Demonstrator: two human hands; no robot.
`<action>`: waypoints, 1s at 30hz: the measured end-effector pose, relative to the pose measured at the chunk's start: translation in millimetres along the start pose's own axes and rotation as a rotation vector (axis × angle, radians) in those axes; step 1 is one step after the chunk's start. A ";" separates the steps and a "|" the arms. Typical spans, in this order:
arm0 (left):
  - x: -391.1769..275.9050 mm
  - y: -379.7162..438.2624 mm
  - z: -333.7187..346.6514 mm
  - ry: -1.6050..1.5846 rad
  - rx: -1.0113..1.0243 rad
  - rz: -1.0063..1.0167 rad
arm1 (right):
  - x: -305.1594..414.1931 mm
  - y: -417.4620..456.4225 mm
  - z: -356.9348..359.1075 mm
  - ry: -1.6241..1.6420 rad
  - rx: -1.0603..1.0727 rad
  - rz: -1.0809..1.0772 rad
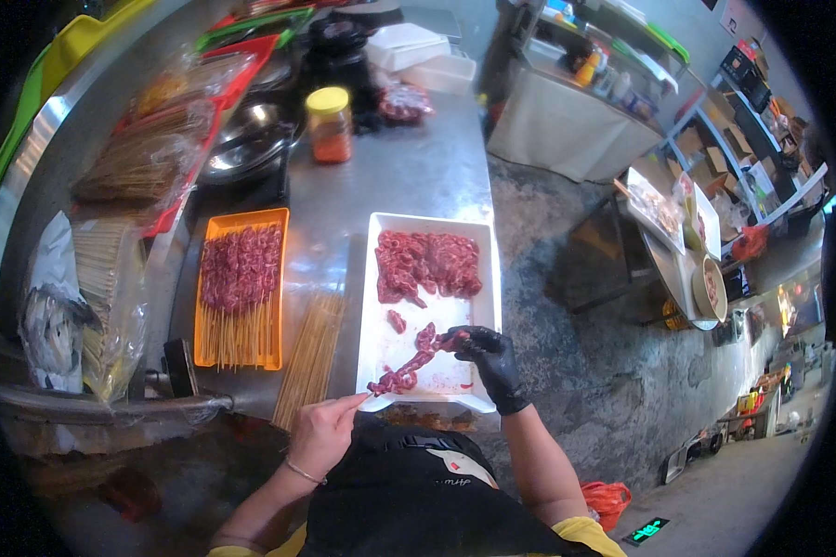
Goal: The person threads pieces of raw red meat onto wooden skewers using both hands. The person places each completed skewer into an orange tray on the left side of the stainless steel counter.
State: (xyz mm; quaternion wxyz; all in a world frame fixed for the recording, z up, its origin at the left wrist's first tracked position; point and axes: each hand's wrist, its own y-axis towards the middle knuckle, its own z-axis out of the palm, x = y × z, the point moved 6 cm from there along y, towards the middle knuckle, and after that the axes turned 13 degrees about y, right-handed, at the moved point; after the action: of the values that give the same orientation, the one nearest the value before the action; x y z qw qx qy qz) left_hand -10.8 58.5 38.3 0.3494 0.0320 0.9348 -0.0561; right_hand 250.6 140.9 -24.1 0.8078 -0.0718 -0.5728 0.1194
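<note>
My bare left hand pinches the end of a skewer at the near left corner of a white plastic tray. Strips of raw red meat are threaded on that skewer, over the tray. In a black glove, my right hand holds a piece of meat between its fingertips. A heap of sliced raw meat fills the tray's far half, and a loose piece lies nearer. Left of the tray rests a bundle of bare bamboo skewers. An orange tray bears rows of finished meat skewers.
Farther back on the steel table stand a yellow-lidded jar, metal bowls and white foam boxes. Bagged skewers lie at left. A side table with trays stands at right, beyond the concrete floor.
</note>
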 end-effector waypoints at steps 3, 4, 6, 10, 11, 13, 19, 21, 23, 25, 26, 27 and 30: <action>3.1 1.3 5.0 -0.021 -0.019 0.021 | -3.9 -0.7 9.4 -0.052 0.084 -0.069; 6.3 1.4 7.0 -0.043 -0.024 0.018 | -0.1 -1.8 8.8 -0.007 0.025 -0.039; 21.2 1.0 12.3 -0.188 0.069 -0.079 | 9.1 -6.2 7.1 0.082 -0.098 0.021; 41.6 1.8 23.8 -0.432 0.182 -0.104 | -3.1 -9.7 0.4 0.318 -0.017 0.197; 42.3 2.0 25.0 -0.486 0.200 -0.099 | -8.2 -7.9 -3.8 0.253 0.031 0.143; 42.4 3.2 26.3 -0.500 0.224 -0.078 | -13.7 -5.3 -4.1 0.199 0.084 0.116; 47.0 9.1 35.0 -0.506 0.225 -0.049 | -21.5 -8.2 -1.9 0.347 0.021 0.219; 50.2 10.1 33.1 -0.516 0.207 -0.048 | -4.9 -11.9 3.0 0.242 -0.022 0.186; 54.3 10.2 31.6 -0.550 0.181 -0.038 | 1.7 -11.9 3.0 0.230 -0.020 0.188; 52.1 11.2 26.4 -0.482 0.173 -0.040 | 1.8 -10.3 0.1 0.240 -0.008 0.170; 50.5 11.5 22.8 -0.448 0.168 -0.042 | 5.3 -10.7 1.1 0.210 -0.008 0.157; 49.0 11.5 19.7 -0.428 0.160 -0.055 | 12.4 -11.2 4.9 0.182 -0.006 0.144; 43.5 10.4 12.7 -0.355 0.125 -0.080 | 21.1 -10.4 10.6 0.030 0.042 0.027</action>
State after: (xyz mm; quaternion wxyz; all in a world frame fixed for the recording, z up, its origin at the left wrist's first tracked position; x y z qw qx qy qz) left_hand -34.4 68.1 -0.7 0.5037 0.0058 0.8536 -0.1326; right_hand 248.4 136.4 1.2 0.8160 -0.0645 -0.5568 0.1412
